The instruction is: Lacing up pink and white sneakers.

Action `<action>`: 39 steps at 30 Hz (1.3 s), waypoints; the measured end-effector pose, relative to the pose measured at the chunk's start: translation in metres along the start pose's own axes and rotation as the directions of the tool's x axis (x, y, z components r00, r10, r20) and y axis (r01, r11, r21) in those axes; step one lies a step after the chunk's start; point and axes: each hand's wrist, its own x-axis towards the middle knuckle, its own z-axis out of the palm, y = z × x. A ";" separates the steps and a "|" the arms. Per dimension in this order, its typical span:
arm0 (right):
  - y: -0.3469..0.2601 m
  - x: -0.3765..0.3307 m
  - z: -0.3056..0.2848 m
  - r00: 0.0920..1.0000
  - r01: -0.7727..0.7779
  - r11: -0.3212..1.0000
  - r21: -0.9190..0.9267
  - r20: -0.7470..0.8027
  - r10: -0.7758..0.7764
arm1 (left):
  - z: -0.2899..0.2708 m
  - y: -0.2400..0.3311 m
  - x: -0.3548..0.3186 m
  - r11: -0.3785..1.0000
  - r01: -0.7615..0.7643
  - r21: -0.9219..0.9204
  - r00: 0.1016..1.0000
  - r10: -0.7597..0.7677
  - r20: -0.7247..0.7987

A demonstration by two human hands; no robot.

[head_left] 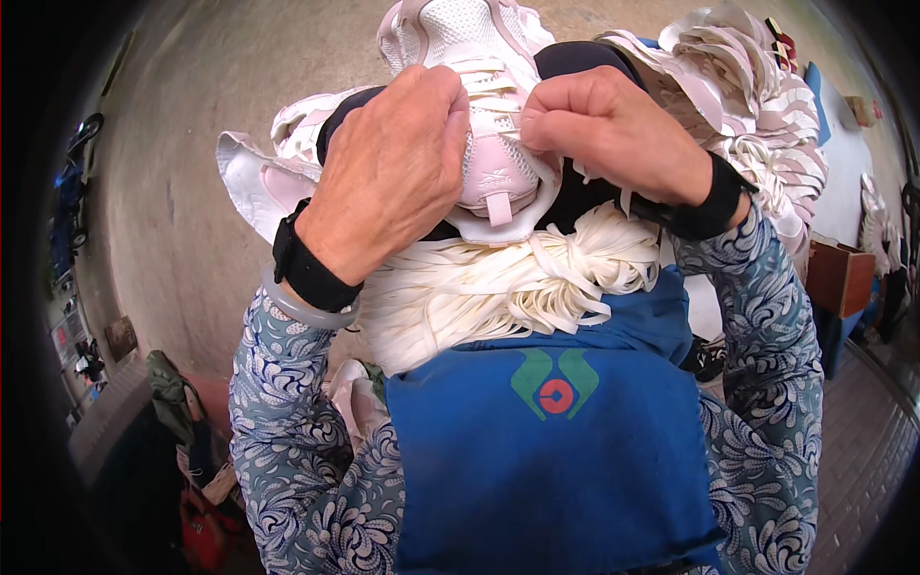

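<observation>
A pale pink and white sneaker upper (pixel 498 168) lies across my lap, its tongue with a pink pull tab toward me. White shoelace (pixel 487 84) crosses its eyelets in several rows. My left hand (pixel 407 144) is closed at the upper's left eyelet edge; its fingertips and whatever they hold are hidden. On the other side, my right hand (pixel 604 125) pinches the shoelace beside the tongue, with a loose lace end hanging below it. Just nearer to me, a thick bundle of cream-white laces (pixel 508 287) rests on a blue apron (pixel 546 460).
Stacked pink and white uppers (pixel 767 125) rise at the right, beyond my wrist. More uppers (pixel 264 182) lie left of my left hand. A brown wooden box (pixel 840 278) stands at the far right. Concrete floor (pixel 192 144) stretches out beyond.
</observation>
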 end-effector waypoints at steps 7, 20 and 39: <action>-0.002 0.013 -0.032 0.910 -0.412 0.911 -0.020 0.044 0.412 | 0.011 -0.003 0.002 0.999 0.038 0.021 0.997 -0.037 -0.066; 0.010 -0.008 -0.023 0.965 0.029 0.679 -0.733 -0.156 -0.209 | -0.006 -0.022 -0.041 0.921 0.250 -0.300 0.968 -0.241 0.067; 0.001 -0.016 -0.035 0.933 -0.006 0.739 -0.674 -0.270 -0.238 | -0.053 -0.060 -0.064 0.795 0.471 -0.382 0.851 -0.295 0.435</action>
